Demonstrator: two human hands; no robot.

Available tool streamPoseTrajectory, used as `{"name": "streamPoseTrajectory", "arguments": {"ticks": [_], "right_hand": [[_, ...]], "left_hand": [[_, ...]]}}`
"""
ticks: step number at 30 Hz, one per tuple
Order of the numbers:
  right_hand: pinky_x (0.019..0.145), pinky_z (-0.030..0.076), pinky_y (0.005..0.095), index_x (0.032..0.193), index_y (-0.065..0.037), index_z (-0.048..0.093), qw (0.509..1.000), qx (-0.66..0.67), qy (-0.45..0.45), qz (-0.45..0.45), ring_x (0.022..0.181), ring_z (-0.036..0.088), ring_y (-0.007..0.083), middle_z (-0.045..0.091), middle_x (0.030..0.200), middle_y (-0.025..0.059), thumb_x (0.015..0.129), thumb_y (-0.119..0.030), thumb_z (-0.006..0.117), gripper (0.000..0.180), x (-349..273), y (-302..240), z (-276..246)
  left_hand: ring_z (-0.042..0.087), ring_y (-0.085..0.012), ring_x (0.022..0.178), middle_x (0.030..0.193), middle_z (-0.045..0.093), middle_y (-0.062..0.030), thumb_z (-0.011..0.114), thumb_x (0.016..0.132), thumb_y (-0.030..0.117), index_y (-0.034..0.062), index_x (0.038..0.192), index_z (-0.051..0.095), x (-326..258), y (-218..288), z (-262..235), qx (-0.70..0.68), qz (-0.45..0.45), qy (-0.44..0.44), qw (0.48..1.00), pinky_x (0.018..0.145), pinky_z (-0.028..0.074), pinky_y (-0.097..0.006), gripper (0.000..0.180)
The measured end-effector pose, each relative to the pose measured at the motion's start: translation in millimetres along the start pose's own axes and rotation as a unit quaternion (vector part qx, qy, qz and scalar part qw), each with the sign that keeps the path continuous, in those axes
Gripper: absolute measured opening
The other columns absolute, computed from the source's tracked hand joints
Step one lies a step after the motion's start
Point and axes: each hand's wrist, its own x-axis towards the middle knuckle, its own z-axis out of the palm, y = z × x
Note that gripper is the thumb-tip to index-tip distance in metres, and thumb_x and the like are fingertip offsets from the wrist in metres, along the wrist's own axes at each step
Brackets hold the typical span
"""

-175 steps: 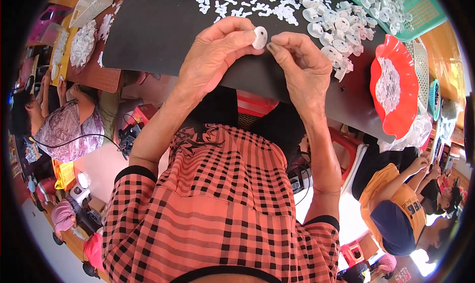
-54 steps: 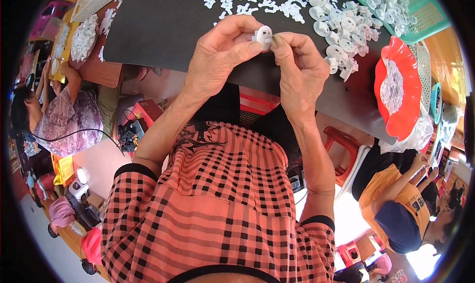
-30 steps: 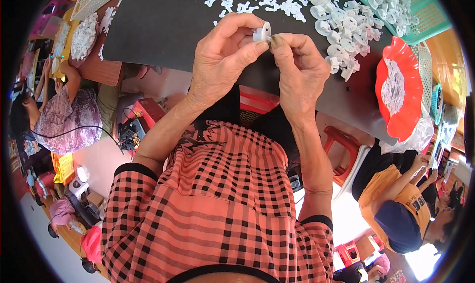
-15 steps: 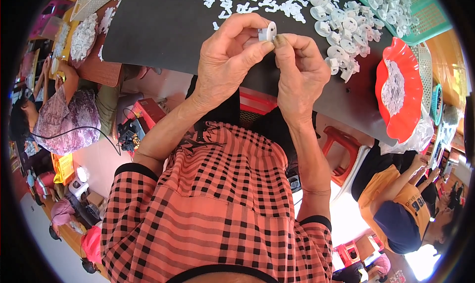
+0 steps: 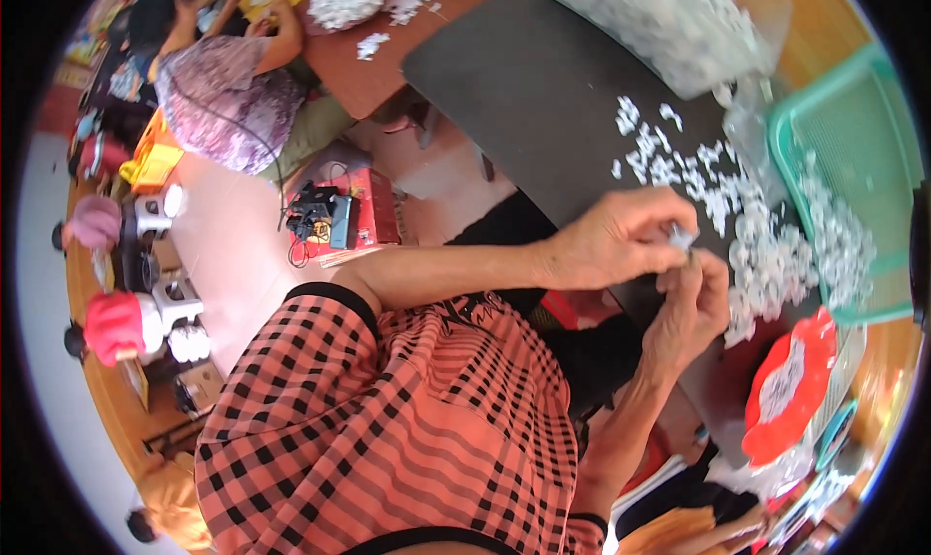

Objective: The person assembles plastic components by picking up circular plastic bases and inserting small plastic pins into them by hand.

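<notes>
Above the dark tabletop (image 5: 514,99), my left hand (image 5: 616,237) pinches a small white plastic part (image 5: 681,236), partly covered by the fingers and blurred. Thumb and fingertips of my right hand (image 5: 690,308) are pressed together right at the part's lower edge; whatever they hold is too small to see. Just beyond my hands lie scattered small white plastic pieces (image 5: 716,201). To the right of them is a pile of round white plastic parts (image 5: 766,264).
A green basket (image 5: 834,90) with clear-white parts stands at the right. Nearer is a red wavy-rimmed dish (image 5: 815,347) of small pieces. A large plastic bag (image 5: 669,31) of white parts lies at the back. A person in a purple patterned top (image 5: 228,95) sits at the left.
The view has swung left, so the table and hands appear farther right. The large bag has come into view. Both hands stay together at the white plastic part.
</notes>
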Motion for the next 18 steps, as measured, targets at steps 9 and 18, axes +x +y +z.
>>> {"name": "streamPoseTrajectory", "arguments": {"ticks": [9, 18], "right_hand": [[0.057, 0.034, 0.0188, 0.081, 0.001, 0.055, 0.999, 0.015, -0.009, -0.032, 0.062, 0.043, 0.0060, 0.051, 0.070, 0.0003, 0.089, -0.001, 0.055, 0.007, -4, 4, -5], [0.058, 0.033, 0.0202, 0.083, 0.000, 0.055, 0.999, 0.003, -0.030, -0.026, 0.061, 0.042, 0.0071, 0.048, 0.067, -0.0003, 0.092, -0.015, 0.057, 0.018, -3, 1, -4]], "left_hand": [[0.056, -0.0172, 0.092, 0.098, 0.053, -0.0082, 0.061, 0.083, 0.002, 0.0001, 0.107, 0.054, -1, 11, 1, 0.160, 0.090, -0.034, 0.982, 0.078, 0.050, -0.028, 0.025], [0.054, -0.0153, 0.087, 0.097, 0.051, -0.0073, 0.062, 0.084, 0.005, 0.0005, 0.107, 0.053, 0, 13, -1, 0.104, 0.035, -0.027, 0.994, 0.076, 0.049, -0.028, 0.025]]}}
